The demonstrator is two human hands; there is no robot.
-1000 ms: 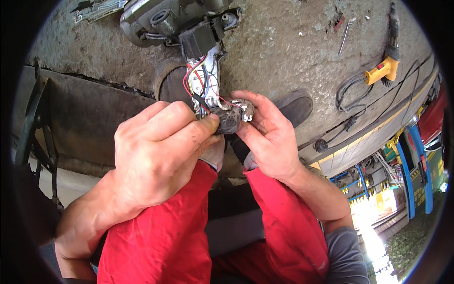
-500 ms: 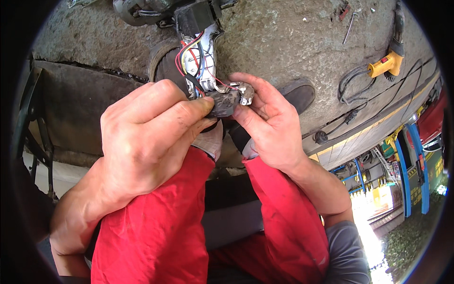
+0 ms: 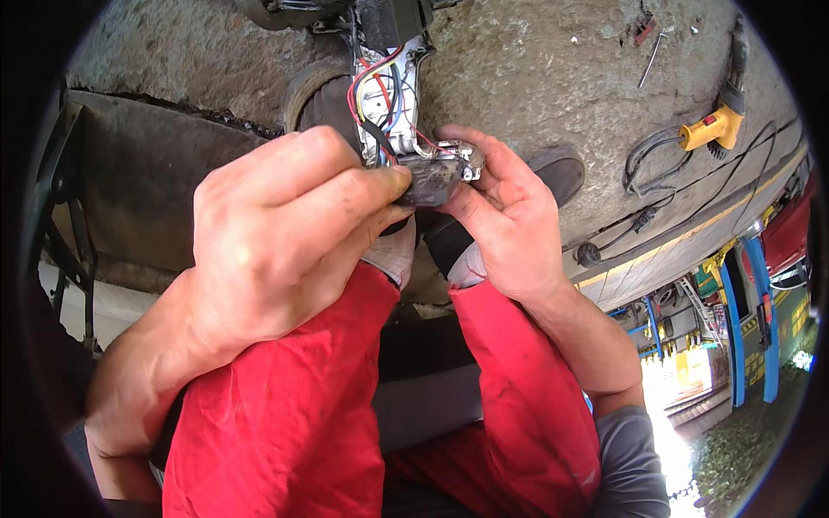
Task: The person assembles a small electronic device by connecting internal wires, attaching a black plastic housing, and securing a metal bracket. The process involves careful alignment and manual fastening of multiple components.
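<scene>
While both bare hands meet low btwn the dark shoes [image 3: 560, 175], the small, grimy black block-shaped part, prob. plastic [image 3: 429, 183], sits right btwn them, long axis running approx. side to side, right end tipped a bit away from the body. The left hand [image 3: 281, 220] has its fingertips pinching the left end; the right hand [image 3: 515, 211] is closed round the right end, thumb on the near side, index reaching past a small, dirty silvery metal piece [image 3: 471, 161] there. Can't tell how hard either presses.

Key relation: the open, elongated whitish housing [image 3: 380, 99] lies just beyond the block, its own long axis pointing away from the person, so the two lie roughly crosswise; can't tell if they touch. Left hand's nearer the housing's close end, esp. the thin red, yellow, blue & black wires, partly in black sleeving [image 3: 375, 134], which run down toward its fingertips; right hand's off to the side.

Further off, on the rough grey concrete floor [image 3: 518, 69]: a yellow-and-black handheld power tool w/ cable [image 3: 712, 129] + a thin silvery rod [image 3: 652, 60], both over to the right, well apart from the hands
</scene>
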